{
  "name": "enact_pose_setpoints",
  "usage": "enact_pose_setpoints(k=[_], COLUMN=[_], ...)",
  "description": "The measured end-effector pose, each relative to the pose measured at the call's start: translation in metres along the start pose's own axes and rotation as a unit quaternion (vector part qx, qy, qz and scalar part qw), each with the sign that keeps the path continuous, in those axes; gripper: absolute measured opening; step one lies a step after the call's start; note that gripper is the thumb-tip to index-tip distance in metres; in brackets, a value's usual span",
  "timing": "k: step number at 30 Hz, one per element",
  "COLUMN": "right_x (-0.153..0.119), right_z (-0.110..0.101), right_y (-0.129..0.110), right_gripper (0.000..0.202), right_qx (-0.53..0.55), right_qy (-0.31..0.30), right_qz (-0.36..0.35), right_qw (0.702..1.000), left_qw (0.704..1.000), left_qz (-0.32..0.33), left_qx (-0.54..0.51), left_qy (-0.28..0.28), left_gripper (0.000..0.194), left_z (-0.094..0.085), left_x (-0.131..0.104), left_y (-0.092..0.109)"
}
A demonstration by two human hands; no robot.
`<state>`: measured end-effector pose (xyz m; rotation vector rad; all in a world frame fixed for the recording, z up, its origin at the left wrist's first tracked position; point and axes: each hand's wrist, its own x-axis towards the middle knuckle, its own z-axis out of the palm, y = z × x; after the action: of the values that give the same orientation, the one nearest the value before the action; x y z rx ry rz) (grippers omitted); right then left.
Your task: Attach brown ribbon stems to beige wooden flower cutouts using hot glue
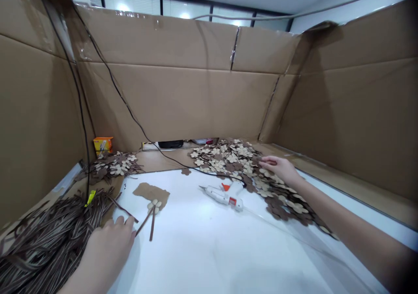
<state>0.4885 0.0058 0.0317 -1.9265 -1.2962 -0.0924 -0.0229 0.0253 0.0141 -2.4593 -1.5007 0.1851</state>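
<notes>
A big pile of brown and cream flower cut-outs point(233, 154) spreads over the right half of the table. Over it, my right hand point(277, 167) has its fingertips pinched on a brown flower point(257, 160). My left hand point(112, 241) lies at the left, beside a heap of brown strips point(55, 241), its fingers curled down; what is under them is hidden. Just right of it, a cream flower with two brown strips point(154, 206) rests against a torn brown piece point(146, 191). The white glue gun point(225, 197) lies mid-table, nozzle to the left.
Cardboard walls point(176, 102) enclose the table. A smaller flower pile point(119, 164) and an orange box point(103, 144) are at the back left. A black cable point(130, 111) hangs down and runs to the glue gun. A yellow tag point(90, 197) stands among the strips.
</notes>
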Motion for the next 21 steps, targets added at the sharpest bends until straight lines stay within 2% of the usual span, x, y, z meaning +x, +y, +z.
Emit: enact_pose_setpoints(k=[2,5,8,11,13,15,16,17,18,20,21], right_x=[0.002,-0.009,-0.052,-0.116,-0.152,-0.173,-0.176,-0.174,-0.169,-0.154,-0.147], right_z=[-0.004,-0.008,0.004,0.033,0.051,0.063,0.067,0.069,0.070,0.074,0.078], right_y=[-0.019,-0.072,-0.139,-0.194,-0.215,-0.222,-0.223,-0.223,-0.222,-0.220,-0.219], right_gripper=[0.037,0.050,0.032,0.024,0.026,0.032,0.035,0.038,0.039,0.035,0.031], right_qx=[-0.007,0.005,0.018,0.024,-0.039,-0.055,-0.041,-0.013,0.024,0.110,0.145], right_qy=[-0.006,-0.039,-0.124,-0.218,-0.169,-0.163,-0.194,-0.247,-0.311,-0.422,-0.453], right_qz=[-0.022,-0.106,-0.229,-0.417,-0.602,-0.669,-0.662,-0.622,-0.550,-0.329,-0.221], right_qw=[1.000,0.994,0.965,0.882,0.779,0.723,0.723,0.743,0.775,0.838,0.851], left_qw=[1.000,0.999,0.997,0.996,0.998,0.999,1.000,0.999,0.996,0.990,0.988], left_qz=[-0.006,-0.022,-0.028,-0.018,-0.009,0.002,0.011,0.020,0.029,0.042,0.045], left_qx=[0.002,0.013,0.027,0.027,0.016,-0.005,-0.021,-0.040,-0.062,-0.096,-0.103], left_qy=[0.004,0.023,0.067,0.083,0.067,0.032,0.006,-0.023,-0.050,-0.093,-0.105], left_gripper=[0.033,0.035,0.035,0.032,0.031,0.030,0.029,0.028,0.028,0.027,0.027], left_z=[-0.002,-0.008,-0.016,-0.021,-0.022,-0.022,-0.023,-0.025,-0.027,-0.033,-0.036], left_x=[0.000,-0.003,-0.009,-0.017,-0.022,-0.027,-0.029,-0.031,-0.032,-0.034,-0.034], left_y=[-0.002,-0.002,0.004,0.013,0.020,0.027,0.030,0.033,0.035,0.036,0.036])
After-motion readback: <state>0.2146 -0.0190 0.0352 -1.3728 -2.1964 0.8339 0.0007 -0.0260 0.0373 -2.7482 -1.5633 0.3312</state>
